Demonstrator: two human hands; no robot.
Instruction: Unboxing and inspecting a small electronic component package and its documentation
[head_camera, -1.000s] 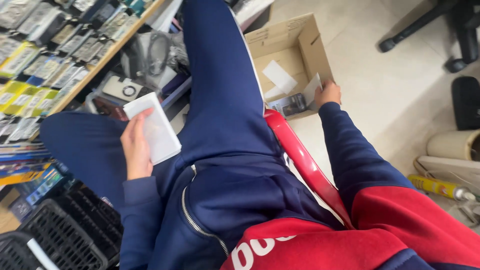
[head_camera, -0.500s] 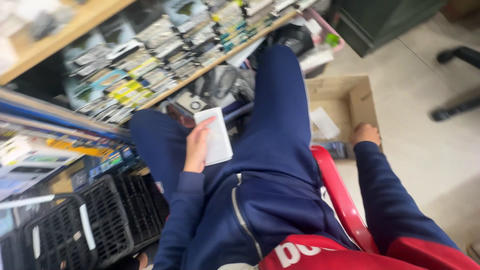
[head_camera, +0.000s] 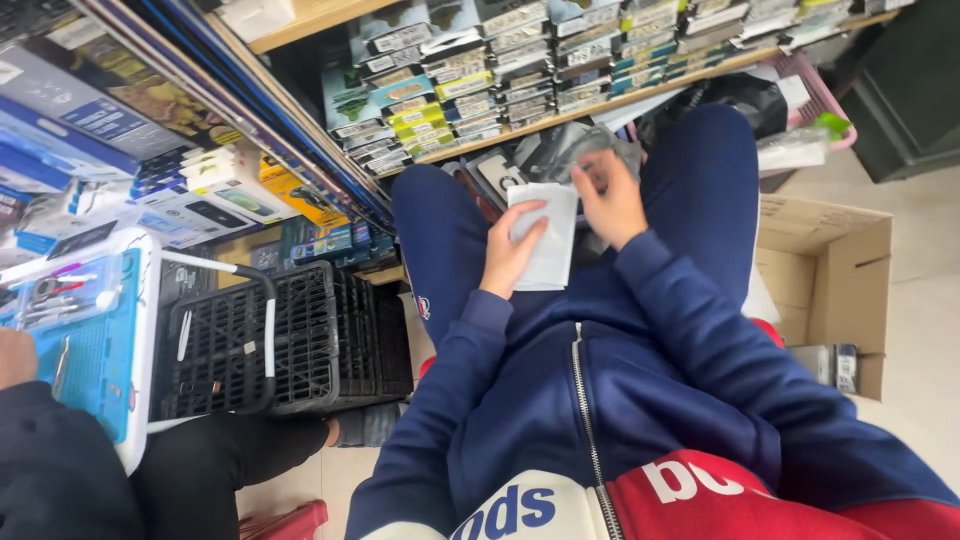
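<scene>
Left hand (head_camera: 512, 255) clasping white packet (head_camera: 545, 238); right hand (head_camera: 608, 200) touching its top edge

A wooden shelf (head_camera: 640, 97) carries rows of small stacked boxes (head_camera: 520, 60) along its length.

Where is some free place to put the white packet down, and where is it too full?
Free: the pale floor right of the cardboard box, and the person's lap below the white packet, which the left hand holds. Crowded: the shelf of stacked small boxes ahead, and the packages left of the black crate.
</scene>
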